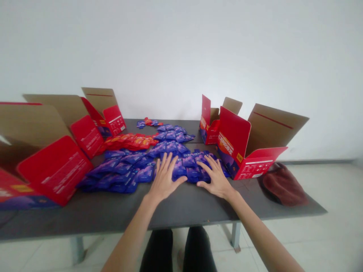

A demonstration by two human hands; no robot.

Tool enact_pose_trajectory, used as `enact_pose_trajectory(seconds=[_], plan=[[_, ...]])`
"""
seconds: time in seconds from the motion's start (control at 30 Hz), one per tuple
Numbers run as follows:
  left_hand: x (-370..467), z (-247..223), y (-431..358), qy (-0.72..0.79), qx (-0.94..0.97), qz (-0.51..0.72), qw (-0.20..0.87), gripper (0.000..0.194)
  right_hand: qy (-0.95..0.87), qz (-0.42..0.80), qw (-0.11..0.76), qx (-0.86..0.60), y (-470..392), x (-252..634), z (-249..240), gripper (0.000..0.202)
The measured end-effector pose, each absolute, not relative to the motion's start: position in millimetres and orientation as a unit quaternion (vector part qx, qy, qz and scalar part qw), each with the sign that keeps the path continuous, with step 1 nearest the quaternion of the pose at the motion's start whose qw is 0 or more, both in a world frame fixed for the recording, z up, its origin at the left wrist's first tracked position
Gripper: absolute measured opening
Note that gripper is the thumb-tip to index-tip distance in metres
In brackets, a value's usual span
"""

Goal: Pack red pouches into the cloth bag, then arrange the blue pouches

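Note:
Rows of small purple packets (146, 174) lie on a dark grey table (181, 206). My left hand (165, 178) rests over the near edge of the middle packets, palm down, fingers spread. On the right part of the same row lies my right hand (214, 177), its fingers also apart and its thumb pointing toward the left one. Both hands touch or hover just above the packets; which of the two cannot be told. Neither hand grips anything. Red and orange packets (130, 141) sit behind the purple pile on the left.
Open red cartons stand at both sides: a large one (256, 166) and a smaller one (213, 136) on the right, several on the left, including one (114, 120) at the back. A brown cloth (285, 185) lies at the table's right end. A white wall rises behind.

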State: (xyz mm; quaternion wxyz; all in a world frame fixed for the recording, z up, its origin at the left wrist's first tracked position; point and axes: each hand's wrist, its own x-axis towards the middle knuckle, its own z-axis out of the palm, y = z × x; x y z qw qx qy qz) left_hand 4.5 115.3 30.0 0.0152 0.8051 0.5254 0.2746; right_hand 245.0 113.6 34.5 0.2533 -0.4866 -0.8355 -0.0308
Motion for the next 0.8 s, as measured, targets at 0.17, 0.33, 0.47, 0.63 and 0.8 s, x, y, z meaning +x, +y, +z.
enact_pose_trajectory(seconds=[0.17, 0.33, 0.47, 0.63, 0.8], plan=[[-33, 30, 48, 0.498, 0.667, 0.549, -0.078, 0.021, -0.877, 0.012, 0.281, -0.391, 110, 169, 84, 0.04], [-68, -5, 28, 0.543, 0.637, 0.522, -0.164, 0.018, -0.929, -0.026, 0.098, -0.357, 133, 59, 76, 0.037], [-77, -14, 33, 0.569, 0.633, 0.501, -0.16, 0.017, -0.933, -0.041, 0.061, -0.353, 148, 28, 53, 0.033], [-77, -6, 39, 0.598, 0.627, 0.482, -0.13, 0.022, -0.948, -0.077, 0.065, -0.303, 141, 40, 42, 0.02], [-78, -8, 49, 0.619, 0.635, 0.447, -0.116, 0.033, -0.947, -0.16, 0.079, -0.269, 116, 54, 37, 0.022]])
